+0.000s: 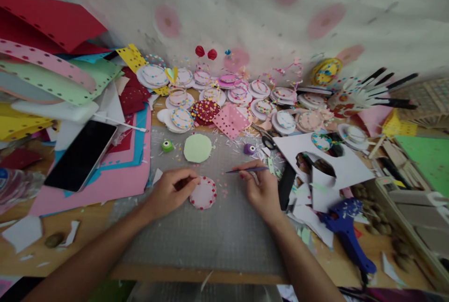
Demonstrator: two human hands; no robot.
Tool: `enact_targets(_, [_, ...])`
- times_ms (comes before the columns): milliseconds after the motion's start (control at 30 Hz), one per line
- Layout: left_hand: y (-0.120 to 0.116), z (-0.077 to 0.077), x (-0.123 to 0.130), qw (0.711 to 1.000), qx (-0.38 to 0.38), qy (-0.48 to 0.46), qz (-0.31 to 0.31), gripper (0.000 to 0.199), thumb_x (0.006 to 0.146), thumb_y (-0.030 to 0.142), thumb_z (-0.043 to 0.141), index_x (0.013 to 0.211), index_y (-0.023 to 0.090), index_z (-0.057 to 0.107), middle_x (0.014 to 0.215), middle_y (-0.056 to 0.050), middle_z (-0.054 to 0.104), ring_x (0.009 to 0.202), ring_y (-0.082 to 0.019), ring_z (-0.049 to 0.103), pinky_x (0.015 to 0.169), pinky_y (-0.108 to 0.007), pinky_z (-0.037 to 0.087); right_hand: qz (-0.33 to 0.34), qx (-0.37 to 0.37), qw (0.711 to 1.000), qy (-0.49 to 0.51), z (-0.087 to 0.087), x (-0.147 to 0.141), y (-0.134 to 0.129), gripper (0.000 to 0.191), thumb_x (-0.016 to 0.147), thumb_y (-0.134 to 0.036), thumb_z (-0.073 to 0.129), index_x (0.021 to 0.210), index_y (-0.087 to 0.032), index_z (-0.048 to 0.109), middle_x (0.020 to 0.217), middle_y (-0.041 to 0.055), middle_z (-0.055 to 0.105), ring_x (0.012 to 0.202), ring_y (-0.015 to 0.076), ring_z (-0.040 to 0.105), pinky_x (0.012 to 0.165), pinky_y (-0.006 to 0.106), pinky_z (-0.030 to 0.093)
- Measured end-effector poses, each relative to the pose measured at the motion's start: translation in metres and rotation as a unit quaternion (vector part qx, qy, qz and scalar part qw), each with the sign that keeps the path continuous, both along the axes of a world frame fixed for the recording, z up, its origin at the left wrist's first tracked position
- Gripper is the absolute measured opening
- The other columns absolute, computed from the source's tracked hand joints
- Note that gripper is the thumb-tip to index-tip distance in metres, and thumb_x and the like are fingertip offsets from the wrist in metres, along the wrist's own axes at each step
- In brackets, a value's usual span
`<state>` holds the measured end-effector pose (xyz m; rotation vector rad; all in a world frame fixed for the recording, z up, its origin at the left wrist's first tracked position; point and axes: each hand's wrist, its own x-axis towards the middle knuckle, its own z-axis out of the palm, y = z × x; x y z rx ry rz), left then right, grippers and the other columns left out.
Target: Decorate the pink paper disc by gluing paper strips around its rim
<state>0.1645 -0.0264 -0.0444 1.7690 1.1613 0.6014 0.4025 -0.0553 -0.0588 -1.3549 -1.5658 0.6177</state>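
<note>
right hand (262, 193) holds tool (254, 169), left hand (175, 190) pinches pink disc (203, 194), lower centre. red edging (201, 207) looks near-complete; green disc (198, 148) above, bare.

- Mat (168, 241), grey, gridded: landmark, lying on a wooden table (164, 273).
- Smartphone (81, 154), dark screen: left of the mat, atop layered coloured sheets (140, 178).
- Cable (122, 122), white: left of the mat's far end.
- Bottle (23, 187), clear, blue label: well left of the mat, partly out of view.
- Red sheet (52, 21): beyond the mat, far left.
- Backdrop (224, 2), white with pink rounds: behind the mat.
- Black-tipped tools (403, 81), bunched, tilted: beyond the mat, right.
- Glue gun (345, 232), blue, speckled with scraps: right of the mat.
- Tray (389, 221): farther right of the mat.
- Green panel (424, 161): far right of the mat.
</note>
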Motion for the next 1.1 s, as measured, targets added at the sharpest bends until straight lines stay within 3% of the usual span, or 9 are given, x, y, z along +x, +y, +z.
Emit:
enact_targets(200, [-0.003,0.004,0.001,0.999,0.034,0.000,-0.038,0.028,0.089,0.028,0.048,0.073,0.015,0.066,0.066,-0.002,0.064,0.061,-0.014,0.055,0.057,-0.023,0.039,0.021,-0.002,1.000,-0.014,-0.003,-0.005,0.003,0.013,0.088,-0.016,0.052,0.088,-0.023,0.063,0.082,0.0037,0.069,0.077,0.0189,0.065,0.070,0.032,0.050])
enact_targets(367, [0.002,0.002,0.004,0.992,0.065,-0.056,0.090,0.026,0.092,0.028,0.046,0.087,0.017,0.069,0.082,-0.004,0.067,0.077,-0.017,0.059,0.066,-0.026,0.043,-0.020,-0.012,0.990,0.142,0.003,-0.013,-0.001,0.006,0.088,-0.021,0.056,0.089,-0.025,0.061,0.085,0.0035,0.071,0.082,0.0202,0.066,0.075,0.035,0.050])
enact_targets(467, [0.004,0.002,0.005,0.986,0.100,-0.061,0.122,0.021,0.090,0.027,0.050,0.094,0.018,0.069,0.090,-0.005,0.062,0.084,-0.018,0.058,0.069,-0.026,0.044,-0.019,-0.014,0.975,0.223,0.009,-0.020,-0.004,0.002,0.087,-0.025,0.059,0.088,-0.024,0.061,0.085,0.0037,0.071,0.082,0.0204,0.067,0.075,0.035,0.051])
enact_targets(667, [0.000,0.003,0.005,0.982,0.178,-0.033,0.047,0.020,0.089,0.019,0.053,0.100,0.018,0.069,0.094,-0.006,0.058,0.091,-0.018,0.057,0.082,-0.030,0.045,-0.017,-0.017,0.957,0.289,0.010,-0.026,-0.006,0.001,0.087,-0.025,0.061,0.086,-0.024,0.061,0.084,0.0018,0.071,0.082,0.0181,0.068,0.076,0.033,0.051])
enact_targets(800, [-0.006,0.005,0.004,0.988,0.136,-0.042,-0.056,0.020,0.090,0.016,0.050,0.096,0.017,0.069,0.085,-0.006,0.068,0.079,-0.016,0.061,0.073,-0.026,0.047,-0.027,-0.035,0.951,0.306,0.005,-0.022,-0.004,0.001,0.089,-0.024,0.059,0.089,-0.025,0.059,0.086,0.0013,0.072,0.084,0.0178,0.068,0.075,0.032,0.050])
enact_targets(867, [-0.008,0.007,0.004,0.990,0.106,-0.053,-0.079,0.021,0.089,0.016,0.050,0.095,0.016,0.069,0.083,-0.005,0.071,0.073,-0.014,0.062,0.067,-0.024,0.046,-0.024,-0.041,0.950,0.309,0.003,-0.020,-0.004,0.001,0.088,-0.025,0.059,0.089,-0.024,0.059,0.085,0.0015,0.072,0.085,0.0183,0.068,0.075,0.032,0.050])
enact_targets(933, [-0.010,0.009,0.005,0.994,0.065,-0.061,-0.060,0.021,0.089,0.019,0.049,0.092,0.017,0.070,0.084,-0.005,0.073,0.072,-0.015,0.063,0.066,-0.023,0.046,-0.017,-0.046,0.950,0.307,0.003,-0.021,-0.004,0.003,0.088,-0.027,0.060,0.088,-0.024,0.059,0.085,0.0021,0.072,0.085,0.0190,0.068,0.075,0.033,0.051])
enact_targets(1100, [-0.007,0.006,0.008,0.995,0.011,-0.067,0.067,0.024,0.089,0.030,0.051,0.085,0.017,0.071,0.073,-0.003,0.069,0.066,-0.015,0.060,0.060,-0.022,0.045,0.003,-0.037,0.952,0.305,0.008,-0.027,-0.006,0.004,0.086,-0.028,0.062,0.086,-0.024,0.061,0.082,0.0022,0.072,0.082,0.0186,0.069,0.076,0.033,0.052])
